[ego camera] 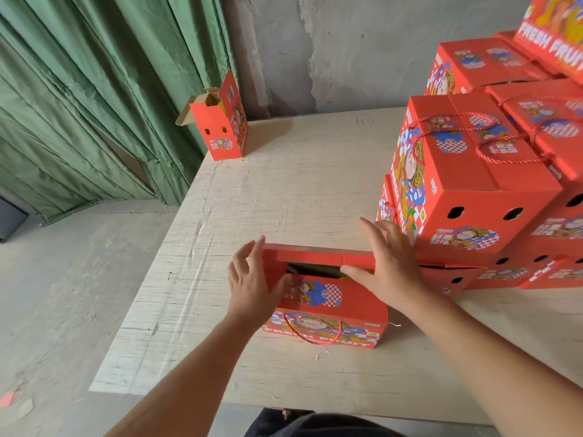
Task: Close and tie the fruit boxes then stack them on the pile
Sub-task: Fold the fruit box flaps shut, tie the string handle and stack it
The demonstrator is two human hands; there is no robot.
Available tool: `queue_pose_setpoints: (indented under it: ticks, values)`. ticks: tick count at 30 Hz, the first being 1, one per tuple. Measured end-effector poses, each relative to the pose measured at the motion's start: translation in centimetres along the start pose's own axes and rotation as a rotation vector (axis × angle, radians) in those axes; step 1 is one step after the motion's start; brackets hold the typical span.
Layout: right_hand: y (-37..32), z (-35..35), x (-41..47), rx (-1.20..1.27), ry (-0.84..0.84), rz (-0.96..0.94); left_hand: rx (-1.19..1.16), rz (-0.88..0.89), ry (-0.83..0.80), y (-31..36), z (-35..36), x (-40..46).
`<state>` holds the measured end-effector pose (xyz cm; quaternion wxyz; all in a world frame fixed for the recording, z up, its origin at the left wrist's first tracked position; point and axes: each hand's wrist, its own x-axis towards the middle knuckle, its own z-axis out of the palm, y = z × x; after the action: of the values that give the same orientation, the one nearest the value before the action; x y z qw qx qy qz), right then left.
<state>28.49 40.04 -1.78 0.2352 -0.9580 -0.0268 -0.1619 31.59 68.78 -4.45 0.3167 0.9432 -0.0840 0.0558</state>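
Head cam: left hand [249, 283] flat against the left end of a red printed cardboard fruit box [325, 294], fingers straight, thumb on the top flap. Right hand [389, 266] lies over the box's right end, fingers extended, thumb pressing the far flap down. Neither hand grips anything. Box sits near the front of a pale plywood table [284, 190]; dark gap between flaps, not fully closed. Red rope handle [310, 334] hangs loose on its near face. Pile of closed red fruit boxes [473, 190] just right of it. Open-topped red box [222, 124] stands at the far left table corner, beside a green curtain [79, 99].
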Motion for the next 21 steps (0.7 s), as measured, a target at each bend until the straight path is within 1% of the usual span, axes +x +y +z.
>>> queue_pose_setpoints:
  ticks: [1, 2, 3, 4, 5, 6, 8, 9, 11, 12, 15, 17, 19, 21]
  values:
    - [-0.3, 0.0, -0.5, -0.007, 0.128, -0.043, -0.01, -0.026, 0.066, -0.1, 0.6, -0.7]
    - [-0.6, 0.3, -1.3, -0.034, 0.215, -0.102, -0.005, -0.022, 0.11, -0.1, 1.1, -1.2]
    - [-1.0, 0.7, -2.2, -0.064, 0.265, -0.174, 0.016, 0.024, 0.141, 0.0, 1.6, -1.6]
    - [-1.3, 1.2, -3.2, -0.074, 0.276, -0.242, 0.051, 0.104, 0.163, 0.1, 1.8, -1.9]
    - [-1.6, 1.6, -4.2, -0.063, 0.239, -0.27, 0.093, 0.19, 0.153, 0.1, 1.9, -1.9]
    - [-1.8, 2.1, -5.0, -0.052, 0.159, -0.248, 0.126, 0.25, 0.107, 0.0, 1.8, -1.8]
    - [-1.9, 2.9, -6.4, -0.101, -0.032, -0.114, 0.202, 0.306, -0.056, -0.4, 1.3, -1.4]
    - [-1.8, 3.2, -6.7, -0.14, -0.1, -0.056, 0.255, 0.337, -0.134, -0.7, 1.1, -1.2]
    - [-1.9, 3.3, -6.7, -0.145, -0.166, -0.004, 0.353, 0.39, -0.223, -0.8, 0.4, -0.8]
    - [-2.0, 3.1, -6.5, -0.128, -0.17, 0.005, 0.375, 0.404, -0.225, -0.6, 0.0, -0.7]
    - [-2.5, 2.5, -6.0, -0.098, -0.079, -0.023, 0.423, 0.417, -0.119, 0.2, -0.6, -0.5]
    - [-3.1, 2.2, -6.0, -0.107, 0.025, -0.052, 0.43, 0.412, -0.018, 1.0, -0.6, -0.8]
    - [-3.5, 2.0, -6.3, -0.109, 0.143, -0.072, 0.39, 0.434, 0.069, 1.2, -0.6, -1.1]
    - [-3.3, 1.9, -6.9, -0.055, 0.225, -0.07, 0.313, 0.464, 0.131, 1.0, -1.0, -1.6]
